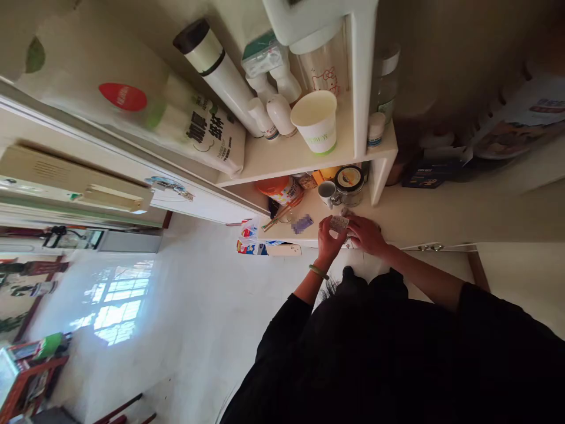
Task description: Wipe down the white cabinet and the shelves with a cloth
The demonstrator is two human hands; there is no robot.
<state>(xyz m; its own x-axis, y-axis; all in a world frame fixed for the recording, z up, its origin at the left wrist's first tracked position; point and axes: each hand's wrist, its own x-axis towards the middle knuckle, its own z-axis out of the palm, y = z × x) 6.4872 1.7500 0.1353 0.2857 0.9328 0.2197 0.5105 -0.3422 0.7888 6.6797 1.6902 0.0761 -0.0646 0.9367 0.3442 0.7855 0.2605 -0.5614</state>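
As you look down at the counter (410, 215), both your bare hands are together near its front edge, meeting at a small, pale blister pack (339, 224). The pack is raised just above the counter, its bumpy face turned up towards you. Your left hand (329, 241) is nearly closed, its fingers pinching the pack's left side; a green bracelet (318, 271) circles that wrist. Your right hand (366, 234) is curled, its fingertips drawn in on the pack's right side, though the exact placement of each finger is too small to tell.

Just beyond your hands, a mug (326, 191) stands beside a glass jar (349, 178) with a yellow and black lid. To the left of your left hand lies a blurred purple item (302, 224), with a pair of thin sticks (281, 213) near it and an orange container (280, 187) behind.

On the shelf (265, 158) above, a white paper cup (314, 121) stands near the edge, next to several small white bottles (281, 115). A tall white flask (220, 70) with a dark cap is farther left, beside a large printed bag (216, 132). Below, pale floor (198, 306) stretches left, reflecting a bright window.
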